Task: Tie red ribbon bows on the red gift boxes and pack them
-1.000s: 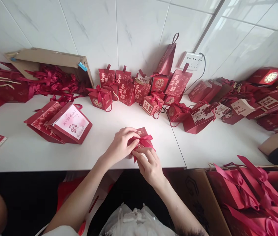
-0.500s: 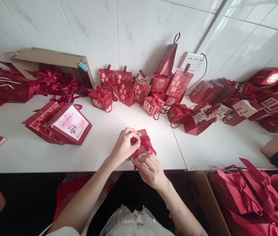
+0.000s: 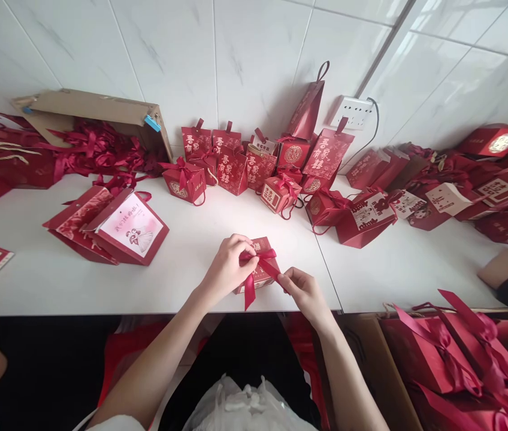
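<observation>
A small red gift box point(image 3: 262, 276) with gold lettering lies near the table's front edge, straight ahead of me. Across its top runs a shiny red ribbon point(image 3: 249, 291) looped into a bow, with one tail hanging over the near side. My left hand point(image 3: 231, 263) is closed in a pinch on the bow's left loop, close to the knot. At the box's right, my right hand point(image 3: 304, 292) pinches the other ribbon tail between thumb and fingertips and holds it out taut. Part of the knot is hidden by my left fingers.
Small red gift boxes point(image 3: 231, 170) stand along the tiled wall. Two larger boxes point(image 3: 132, 230) are at left, before an open carton point(image 3: 96, 102) of red ribbons. More boxes crowd the right, and a carton point(image 3: 371, 359) of ribboned boxes stands below the table edge. Other people's limbs show at both sides.
My right hand has moved from the box's front to its right, drawing one ribbon tail out. The other tail now hangs free in front. My left hand keeps its pinch on the bow.
</observation>
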Demonstrator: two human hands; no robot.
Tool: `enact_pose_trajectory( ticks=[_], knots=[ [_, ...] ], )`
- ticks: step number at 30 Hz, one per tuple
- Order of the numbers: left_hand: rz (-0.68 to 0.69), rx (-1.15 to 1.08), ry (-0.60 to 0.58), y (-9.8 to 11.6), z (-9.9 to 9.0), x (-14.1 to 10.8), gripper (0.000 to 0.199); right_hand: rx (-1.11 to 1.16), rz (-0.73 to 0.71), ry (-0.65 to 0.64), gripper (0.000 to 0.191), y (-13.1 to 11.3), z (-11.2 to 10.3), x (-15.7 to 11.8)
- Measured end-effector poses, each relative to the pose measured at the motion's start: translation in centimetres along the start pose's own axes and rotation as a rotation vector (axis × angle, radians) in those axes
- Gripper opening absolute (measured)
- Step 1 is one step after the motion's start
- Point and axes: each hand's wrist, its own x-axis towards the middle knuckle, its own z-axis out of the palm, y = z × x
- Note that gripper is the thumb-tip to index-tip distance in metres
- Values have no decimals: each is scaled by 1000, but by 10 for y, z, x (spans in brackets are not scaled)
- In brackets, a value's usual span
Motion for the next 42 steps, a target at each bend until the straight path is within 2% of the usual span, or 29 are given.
enact_pose_trajectory(
  ticks=[9, 14, 17, 19, 21, 23, 25, 26, 27, 30, 32, 36, 39, 42],
  knots=[
    [-7, -2, -15, 2, 1, 1, 6, -114, 33, -12, 45, -2, -14, -11],
    [7, -13, -8, 1, -1, 1, 7, -187, 43, -85, 45, 1, -28, -10],
    [10, -48, -41, -3, -2, 2, 4, -228, -22, 70, 51, -5, -34, 4],
    [23, -81, -77, -4, -2, 2, 4, -278, -62, 156, 55, -15, -31, 16],
    [40, -100, -66, -5, -3, 3, 8, -339, -72, 123, 57, -25, -23, 27],
    [2, -85, 58, -5, -4, 4, 22, -378, -77, 49, 58, -33, -12, 34],
    [-130, -18, 235, -2, -7, 4, 25, -388, -90, 9, 58, -36, -2, 39],
    [-219, 28, 276, 0, -9, 4, 22, -386, -100, 9, 57, -36, 2, 41],
    [-307, 78, 265, 2, -11, 4, 24, -380, -109, 15, 57, -36, 5, 43],
    [-455, 189, 85, 9, -17, 4, 44, -329, -127, 60, 55, -33, 10, 47],
    [-455, 190, 31, 12, -19, 3, 45, -282, -135, 79, 52, -30, 11, 47],
    [-402, 38, 45, 10, -14, -7, 30, -190, -160, 104, 46, -22, 13, 42],
    [-383, -112, 98, 8, -5, -20, 28, -108, -177, 125, 46, -12, 17, 34],
    [-344, -139, 202, 7, 4, -32, 30, -44, -185, 165, 45, -4, 23, 28]
  ],
)
